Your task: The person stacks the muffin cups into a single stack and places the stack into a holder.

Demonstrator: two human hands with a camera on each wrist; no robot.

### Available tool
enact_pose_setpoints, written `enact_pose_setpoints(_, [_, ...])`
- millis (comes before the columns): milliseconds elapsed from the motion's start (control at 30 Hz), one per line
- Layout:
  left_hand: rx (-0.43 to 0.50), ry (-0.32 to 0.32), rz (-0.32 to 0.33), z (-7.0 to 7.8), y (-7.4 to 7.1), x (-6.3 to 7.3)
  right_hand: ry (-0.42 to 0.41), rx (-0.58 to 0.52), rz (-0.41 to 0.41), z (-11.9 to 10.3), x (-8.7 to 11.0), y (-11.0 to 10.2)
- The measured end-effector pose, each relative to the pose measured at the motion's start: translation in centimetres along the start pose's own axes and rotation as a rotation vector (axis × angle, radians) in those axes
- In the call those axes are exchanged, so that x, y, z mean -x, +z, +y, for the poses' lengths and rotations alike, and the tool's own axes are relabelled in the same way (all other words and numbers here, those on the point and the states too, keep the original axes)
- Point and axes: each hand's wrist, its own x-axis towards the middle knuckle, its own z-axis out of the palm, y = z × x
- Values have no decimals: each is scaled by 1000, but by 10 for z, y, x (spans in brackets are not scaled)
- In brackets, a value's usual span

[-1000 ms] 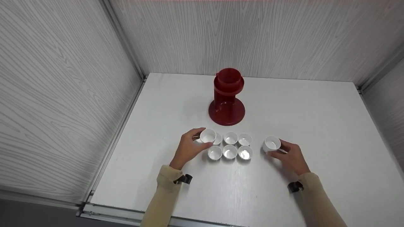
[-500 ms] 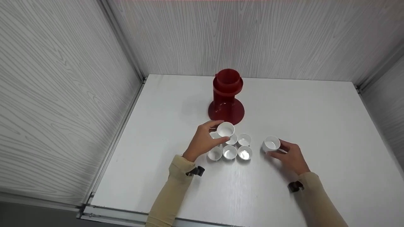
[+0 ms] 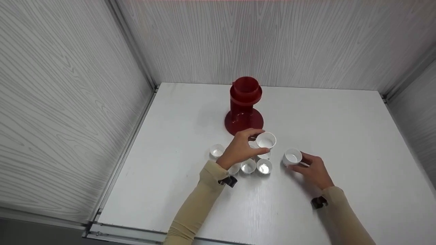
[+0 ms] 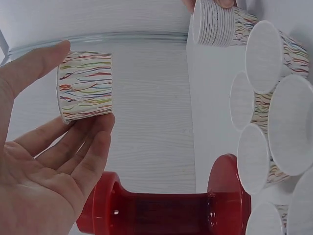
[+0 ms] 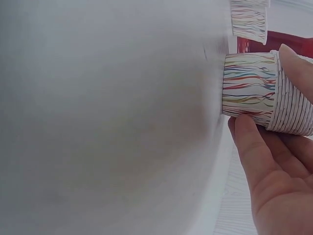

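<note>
My left hand (image 3: 238, 149) pinches one small white paper cup (image 3: 266, 141) between thumb and fingers, raised over the grouped cups. In the left wrist view this paper cup (image 4: 87, 84) shows wavy coloured stripes. To the right, my right hand (image 3: 316, 171) grips a stack of nested paper cups (image 3: 292, 157) standing on the table; in the right wrist view the stack (image 5: 250, 84) has many layered rims. Several single paper cups (image 3: 264, 166) stand mouth up in rows below the left hand, which partly hides them. Another paper cup (image 3: 217, 151) stands at the left of the group.
Behind the cups stands a red holder (image 3: 243, 120) with a round base and a tube-like top. The white table (image 3: 340, 129) is enclosed by grey wood-grained panels (image 3: 204, 41) at the back and sides.
My left hand has carried its paper cup rightward across the group, uncovering the left cup and covering others. My right hand stays at the stack.
</note>
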Motion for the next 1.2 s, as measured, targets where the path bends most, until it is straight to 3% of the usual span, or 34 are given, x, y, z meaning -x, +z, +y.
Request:
enact_pose_setpoints(367, [-49,-61,-72,7,31,-16,31,57,4,3,1,0])
enact_pose_setpoints(800, [-98,-52,-144,4,65,-37,-18,38,-5,2,-2,-1])
enact_pose_setpoints(1200, [-113,-22,-181,-1,81,-49,-24,73,-5,2,-5,-4])
